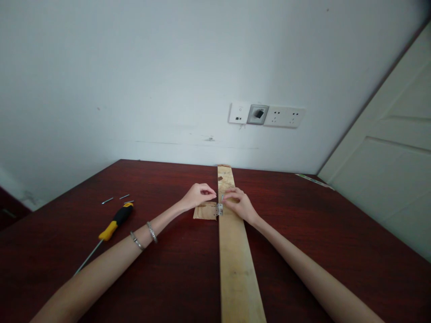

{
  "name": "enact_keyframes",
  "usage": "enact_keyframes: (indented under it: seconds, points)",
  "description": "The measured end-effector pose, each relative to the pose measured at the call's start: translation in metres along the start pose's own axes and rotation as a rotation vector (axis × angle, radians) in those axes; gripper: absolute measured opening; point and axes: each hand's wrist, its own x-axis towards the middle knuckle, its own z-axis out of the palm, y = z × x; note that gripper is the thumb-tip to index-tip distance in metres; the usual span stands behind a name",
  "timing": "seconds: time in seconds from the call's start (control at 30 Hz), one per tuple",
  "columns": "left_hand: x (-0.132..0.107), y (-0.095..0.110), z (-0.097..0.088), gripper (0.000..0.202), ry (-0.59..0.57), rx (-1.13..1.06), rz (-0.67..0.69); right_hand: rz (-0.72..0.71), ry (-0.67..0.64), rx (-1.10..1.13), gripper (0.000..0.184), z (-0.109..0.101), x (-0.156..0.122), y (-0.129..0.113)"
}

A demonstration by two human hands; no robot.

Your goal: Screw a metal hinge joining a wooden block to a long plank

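A long pale wooden plank [235, 264] lies lengthwise on the table, with a small metal hinge [220, 209] at its left edge. Left of the hinge, a short flat brown wooden piece [205, 211] sits against it. My right hand [239, 205] rests over the plank and pinches a thin screw [222, 197] just above the hinge, roughly upright. Across from it, my left hand [198, 195] hovers by the short piece, thumb and fingertips together, with nothing visible between them. Whether the screw's tip touches the hinge is too small to tell.
On the dark red table [161, 278], a screwdriver [116, 222] with a yellow and black handle lies left of my left forearm. Several loose screws [107, 200] are beyond it. The wall behind carries sockets [284, 116], and a white door [397, 134] stands at right.
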Motion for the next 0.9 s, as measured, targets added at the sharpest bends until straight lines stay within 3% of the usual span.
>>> enact_keyframes:
  seconds: [0.2,0.53,0.9]
  points:
    - [-0.005,0.011,0.014,0.011,-0.052,-0.143,-0.062,0.009,0.012,0.131,0.014,0.001,0.002,-0.011]
    - [-0.009,0.012,0.021,0.02,-0.025,-0.405,-0.207,0.042,0.02,0.253,0.018,0.0,0.002,-0.018]
    - [-0.01,0.018,0.022,0.019,-0.016,-0.439,-0.206,0.049,0.035,0.345,0.022,-0.002,0.005,-0.026]
